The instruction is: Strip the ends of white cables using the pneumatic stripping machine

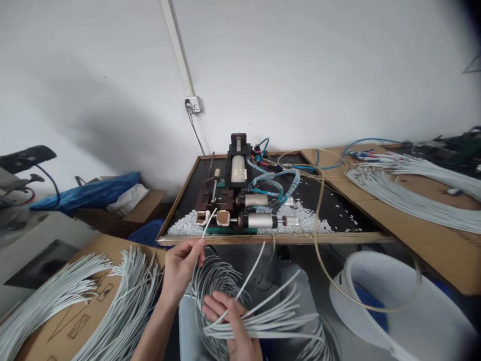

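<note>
My left hand pinches a single thin white cable between thumb and fingertips. The cable's tip reaches up between the two jaw blocks of a pneumatic wire-stripping machine. Lower down, my right hand is closed loosely around a bundle of white cables, thumb on top, with their ends fanning out to the right. One cable from that bundle sticks up apart from the others. Below and behind the right hand, a grey-white coil of the cables rests on my lap, its lower part covered by the hand.
The machine stands in a wood-rimmed black tray strewn with white scraps. Cable bundles lie on cardboard at left, more cable coils at right. A white bucket stands lower right, with a yellowish hose hanging before it.
</note>
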### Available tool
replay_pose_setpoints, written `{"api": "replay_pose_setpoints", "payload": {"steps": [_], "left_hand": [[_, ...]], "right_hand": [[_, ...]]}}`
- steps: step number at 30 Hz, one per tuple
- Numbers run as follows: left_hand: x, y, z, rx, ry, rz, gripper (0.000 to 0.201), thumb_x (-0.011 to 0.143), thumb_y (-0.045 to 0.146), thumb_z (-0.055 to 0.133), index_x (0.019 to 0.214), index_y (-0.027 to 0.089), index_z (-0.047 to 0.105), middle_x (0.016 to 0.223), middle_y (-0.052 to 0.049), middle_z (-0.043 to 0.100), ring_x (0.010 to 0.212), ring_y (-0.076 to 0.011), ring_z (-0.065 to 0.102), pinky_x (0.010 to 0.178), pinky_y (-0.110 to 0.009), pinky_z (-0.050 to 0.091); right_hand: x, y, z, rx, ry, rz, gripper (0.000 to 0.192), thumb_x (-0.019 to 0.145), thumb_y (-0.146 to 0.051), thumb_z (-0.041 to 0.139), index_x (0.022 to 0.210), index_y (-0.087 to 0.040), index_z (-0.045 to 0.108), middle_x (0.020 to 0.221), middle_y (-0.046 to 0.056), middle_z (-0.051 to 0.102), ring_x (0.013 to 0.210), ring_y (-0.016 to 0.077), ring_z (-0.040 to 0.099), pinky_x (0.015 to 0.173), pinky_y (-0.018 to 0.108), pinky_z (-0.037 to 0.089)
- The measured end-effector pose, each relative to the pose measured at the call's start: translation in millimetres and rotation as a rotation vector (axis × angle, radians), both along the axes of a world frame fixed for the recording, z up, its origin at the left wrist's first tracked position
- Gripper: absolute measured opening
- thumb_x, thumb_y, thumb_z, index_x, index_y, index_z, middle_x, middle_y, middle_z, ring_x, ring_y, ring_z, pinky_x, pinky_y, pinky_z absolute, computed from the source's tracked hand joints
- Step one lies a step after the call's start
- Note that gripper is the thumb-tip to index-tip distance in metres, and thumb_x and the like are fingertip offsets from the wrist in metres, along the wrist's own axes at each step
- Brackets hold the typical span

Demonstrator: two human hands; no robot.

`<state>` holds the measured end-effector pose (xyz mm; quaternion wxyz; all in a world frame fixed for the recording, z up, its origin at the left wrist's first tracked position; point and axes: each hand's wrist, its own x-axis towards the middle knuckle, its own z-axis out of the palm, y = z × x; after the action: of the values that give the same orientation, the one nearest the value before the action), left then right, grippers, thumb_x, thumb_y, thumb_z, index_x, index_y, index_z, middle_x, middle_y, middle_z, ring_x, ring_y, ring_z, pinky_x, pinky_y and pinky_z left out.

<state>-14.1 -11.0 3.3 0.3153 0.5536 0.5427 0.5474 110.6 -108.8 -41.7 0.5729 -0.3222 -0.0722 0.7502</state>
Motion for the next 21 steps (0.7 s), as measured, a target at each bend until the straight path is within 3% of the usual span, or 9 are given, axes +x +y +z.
{"api": "replay_pose_setpoints", "payload": {"steps": [6,13,21], "left_hand": [[4.8,22.4,-12.0,0.007,0.024,0.081,0.024,0.083,0.035,0.067,0.071,0.015,0.069,0.054,0.002,0.06,0.045,-0.0109,0.051,0.047,-0.021,0.042],[12.8,25.4,-23.1,0.07,0.134,0.243,0.025,0.086,0.039,0.064,0.076,0.016,0.07,0.058,0.0,0.063,0.05,-0.0149,0.058,0.051,-0.023,0.046],[19.7,27.2,-22.1,0.098,0.303,0.313,0.03,0.088,0.04,0.06,0.07,0.017,0.068,0.058,-0.001,0.067,0.055,-0.0173,0.063,0.057,-0.024,0.046]], "right_hand": [[-0.9,-5.0,-6.3,0.009,-0.055,0.067,0.053,0.066,-0.065,0.074,0.089,-0.018,0.079,0.089,0.013,0.08,0.094,0.032,0.075,0.091,0.044,0.054],[-0.1,-3.0,-9.4,-0.019,-0.067,0.067,0.054,0.065,-0.065,0.075,0.09,-0.017,0.078,0.089,0.012,0.08,0.092,0.0319,0.075,0.092,0.045,0.054],[-0.7,-3.0,-9.4,-0.029,-0.067,0.074,0.055,0.065,-0.066,0.074,0.09,-0.017,0.078,0.089,0.013,0.08,0.092,0.0315,0.075,0.09,0.044,0.055]]}}
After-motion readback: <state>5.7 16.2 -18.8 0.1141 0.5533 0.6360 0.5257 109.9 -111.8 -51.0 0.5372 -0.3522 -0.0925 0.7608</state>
